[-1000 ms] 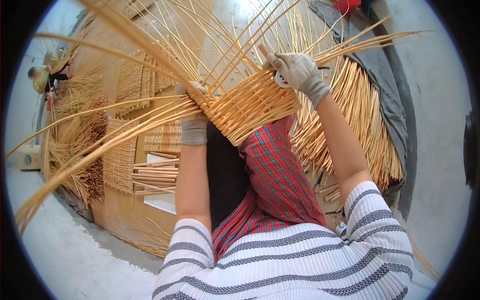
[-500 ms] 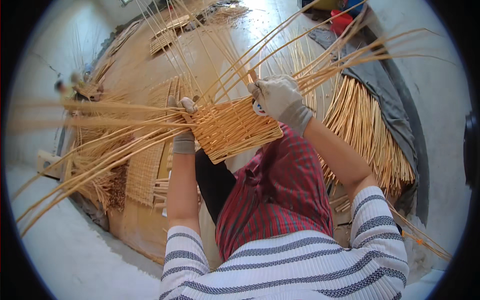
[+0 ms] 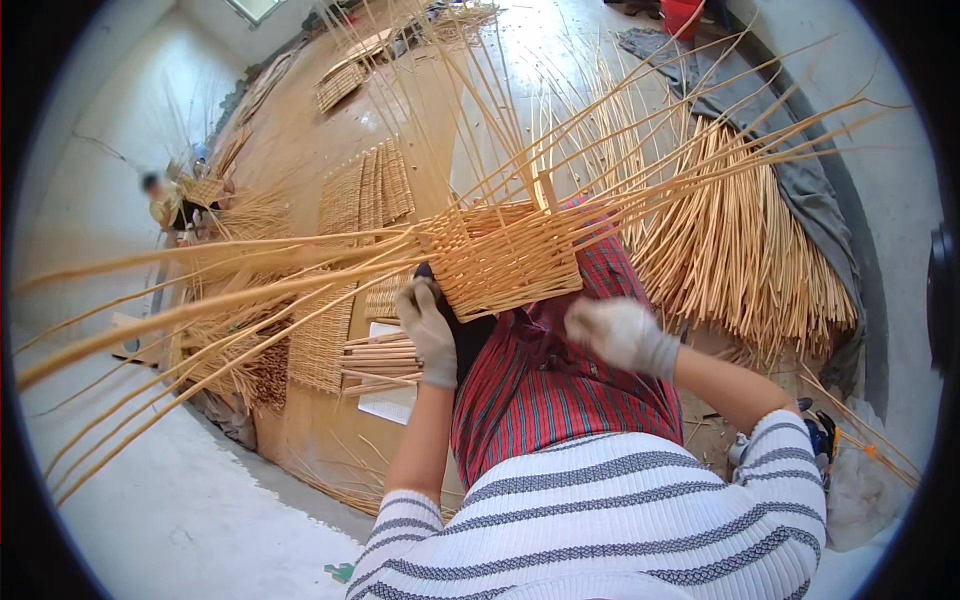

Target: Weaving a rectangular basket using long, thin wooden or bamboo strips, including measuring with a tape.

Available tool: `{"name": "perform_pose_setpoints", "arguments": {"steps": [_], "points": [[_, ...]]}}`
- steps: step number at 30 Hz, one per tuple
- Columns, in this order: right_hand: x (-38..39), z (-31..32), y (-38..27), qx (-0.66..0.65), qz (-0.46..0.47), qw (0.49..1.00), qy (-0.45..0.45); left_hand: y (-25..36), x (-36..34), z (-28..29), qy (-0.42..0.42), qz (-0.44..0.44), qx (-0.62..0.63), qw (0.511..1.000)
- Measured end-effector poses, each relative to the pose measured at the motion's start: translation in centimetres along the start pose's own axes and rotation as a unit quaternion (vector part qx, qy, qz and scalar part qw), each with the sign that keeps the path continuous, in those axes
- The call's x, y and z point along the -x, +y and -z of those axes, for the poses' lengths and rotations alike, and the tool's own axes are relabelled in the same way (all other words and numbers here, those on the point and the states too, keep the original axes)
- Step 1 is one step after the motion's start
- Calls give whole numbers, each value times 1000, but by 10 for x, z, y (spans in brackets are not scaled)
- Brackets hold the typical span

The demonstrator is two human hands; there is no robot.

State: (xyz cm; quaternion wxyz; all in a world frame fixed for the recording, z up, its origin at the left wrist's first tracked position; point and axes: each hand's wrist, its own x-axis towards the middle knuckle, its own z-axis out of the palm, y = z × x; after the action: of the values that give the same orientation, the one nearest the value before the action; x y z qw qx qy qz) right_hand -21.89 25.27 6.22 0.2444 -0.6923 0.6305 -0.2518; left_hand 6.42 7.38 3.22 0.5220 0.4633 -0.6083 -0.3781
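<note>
A partly woven wicker basket [image 3: 515, 262] rests on my lap, its long loose stakes fanning out left, right and away from me. At its lower left side my gloved left hand [image 3: 430, 330] is closed, with a small dark tip showing above the fingers; what it grips is hidden. To the right of the basket and apart from it, my gloved right hand [image 3: 615, 332] is blurred by motion, and its fingers cannot be made out. A short flat wooden piece [image 3: 546, 192] stands up at the basket's far right corner. Red plaid cloth [image 3: 570, 410] covers my lap.
A big bundle of peeled rods [image 3: 740, 245] lies at the right on grey cloth [image 3: 808, 200]. Woven panels [image 3: 368, 190] lie on the floor ahead and left, near short sticks [image 3: 382, 358]. Another person [image 3: 168, 200] sits at the far left. A red bucket [image 3: 681, 18] stands far right.
My right hand has let go of the basket's far right side and come down toward me. My left hand has moved from the upper left side to the lower left; the basket has shifted right.
</note>
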Motion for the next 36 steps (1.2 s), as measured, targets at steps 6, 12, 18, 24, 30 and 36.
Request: {"name": "perform_pose_setpoints", "arguments": {"steps": [6, 12, 18, 24, 30, 36], "points": [[-6, 16, -33, 86, 168, 981, -38, 42, 17, -26, -199, -270, -523, 783], [-141, 30, -62, 369, 47, 926, -56, 44, -8, -49, -181, -289, -663, 666], [-151, 6, -65, 465, 21, 878, -110, 27, -6, -37, -184, -299, -578, 736], [-152, -3, -56, 428, 71, 898, -78, 20, -5, -33, -172, -313, -571, 740], [-138, 1, -61, 349, 116, 928, -57, 16, 12, -25, -160, -265, -628, 714], [-151, 10, -71, 453, 102, 881, -88, 13, 1, -31, -114, -287, -618, 723]]}}
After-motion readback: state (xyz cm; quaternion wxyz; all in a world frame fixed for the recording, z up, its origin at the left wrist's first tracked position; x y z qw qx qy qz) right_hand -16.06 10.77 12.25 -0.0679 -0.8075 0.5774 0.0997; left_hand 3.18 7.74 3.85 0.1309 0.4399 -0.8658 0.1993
